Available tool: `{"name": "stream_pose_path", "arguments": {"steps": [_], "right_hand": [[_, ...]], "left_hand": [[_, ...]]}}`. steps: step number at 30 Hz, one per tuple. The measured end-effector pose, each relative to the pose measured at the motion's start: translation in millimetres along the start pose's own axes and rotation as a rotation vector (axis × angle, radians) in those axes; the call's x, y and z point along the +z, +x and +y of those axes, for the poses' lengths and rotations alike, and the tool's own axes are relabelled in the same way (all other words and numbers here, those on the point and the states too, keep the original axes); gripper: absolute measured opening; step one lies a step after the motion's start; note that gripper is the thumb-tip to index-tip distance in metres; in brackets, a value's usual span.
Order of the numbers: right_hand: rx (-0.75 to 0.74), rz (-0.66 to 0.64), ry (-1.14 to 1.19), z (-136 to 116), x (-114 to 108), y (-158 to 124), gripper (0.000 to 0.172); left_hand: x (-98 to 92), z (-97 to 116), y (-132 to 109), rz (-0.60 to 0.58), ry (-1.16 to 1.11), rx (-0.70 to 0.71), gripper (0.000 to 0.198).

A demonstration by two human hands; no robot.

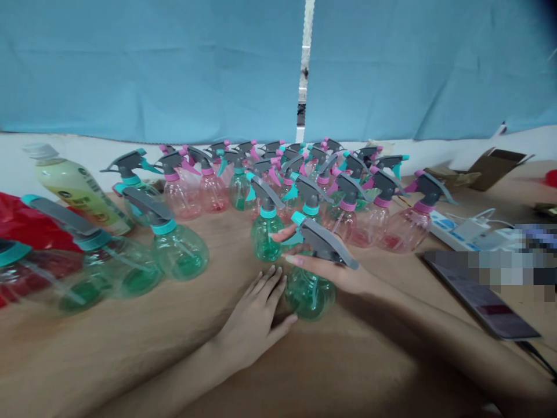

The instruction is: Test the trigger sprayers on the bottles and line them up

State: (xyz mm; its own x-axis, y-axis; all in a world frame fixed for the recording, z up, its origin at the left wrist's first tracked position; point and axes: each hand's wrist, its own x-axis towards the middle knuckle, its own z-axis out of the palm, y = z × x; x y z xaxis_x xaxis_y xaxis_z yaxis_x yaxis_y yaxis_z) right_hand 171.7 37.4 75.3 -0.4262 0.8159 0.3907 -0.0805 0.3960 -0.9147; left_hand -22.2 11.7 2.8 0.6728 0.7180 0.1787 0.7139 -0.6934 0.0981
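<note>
A clear green spray bottle [310,296] with a grey trigger head and turquoise nozzle stands in front of me. My right hand [324,268] grips it around the neck, just under the head, with fingers pointing left. Flat on the table lies my left hand [255,319], fingers stretched forward and thumb close to the bottle's base; whether it touches the glassy side I cannot tell. Another green spray bottle [266,238] stands just beyond both hands. Behind it, pink spray bottles [213,191] and green ones crowd together in rows.
Several green spray bottles [180,252] stand at the left, near a yellow-labelled drink bottle [82,188] and a red plastic bag [37,226]. To the right are a phone [483,296], a white power strip [456,229] and an open cardboard box [498,168]. A blue curtain [174,69] hangs behind.
</note>
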Motion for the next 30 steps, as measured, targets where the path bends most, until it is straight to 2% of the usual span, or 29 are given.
{"name": "stream_pose_path", "arguments": {"steps": [5, 10, 17, 23, 30], "right_hand": [[-0.033, -0.016, -0.034, 2.7, -1.2, 0.4, 0.028], [-0.007, 0.023, -0.131, 5.9, -1.1, -0.2, 0.03], [-0.015, 0.024, -0.126, 1.2, -0.6, 0.4, 0.026], [-0.033, 0.026, -0.146, 5.3, -1.2, 0.9, 0.023], [-0.072, 0.126, -0.218, 2.4, 0.2, -0.4, 0.017]], "left_hand": [[0.3, -0.6, 0.2, -0.005, -0.008, 0.001, 0.063], [2.3, -1.4, -0.8, 0.0, -0.001, 0.007, 0.063], [2.1, -1.8, -0.9, 0.024, -0.007, 0.015, 0.063], [2.7, -1.9, -0.3, -0.007, 0.007, 0.007, 0.063], [2.0, -1.4, -0.7, 0.002, 0.019, 0.015, 0.063]]}}
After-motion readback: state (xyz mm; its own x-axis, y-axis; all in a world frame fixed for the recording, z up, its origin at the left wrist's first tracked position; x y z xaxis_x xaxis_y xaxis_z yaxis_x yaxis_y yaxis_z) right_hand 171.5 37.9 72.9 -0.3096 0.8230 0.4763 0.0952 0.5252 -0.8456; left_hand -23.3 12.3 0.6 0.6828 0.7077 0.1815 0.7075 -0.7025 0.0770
